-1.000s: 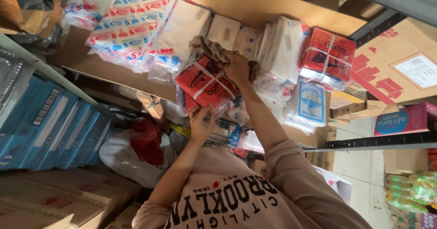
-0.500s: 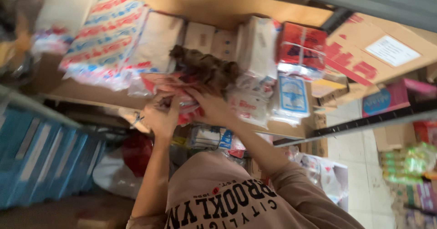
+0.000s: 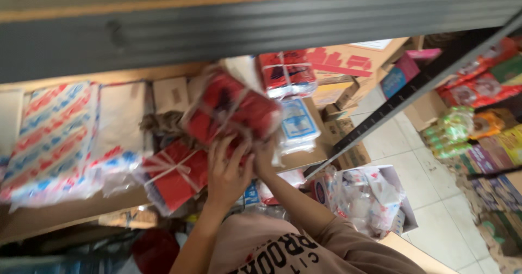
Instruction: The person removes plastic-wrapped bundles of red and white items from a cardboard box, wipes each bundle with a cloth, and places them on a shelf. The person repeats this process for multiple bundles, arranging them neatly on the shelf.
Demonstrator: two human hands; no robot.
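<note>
Shop stockroom or small goods store. A wooden shelf (image 3: 65,214) carries tied bundles of red packets (image 3: 174,176) and plastic-wrapped packs (image 3: 51,138), with cardboard cartons (image 3: 348,62) stacked towards its far edge. Along the right edge, racks of bright packaged goods (image 3: 478,83) stand above a tiled floor (image 3: 418,165) with filled plastic bags (image 3: 364,198).

Red bundle, lifted

A red plastic-wrapped bundle (image 3: 231,111) — tied crosswise with pale string — tilted, blurred, raised above the wooden shelf (image 3: 65,214).
</note>
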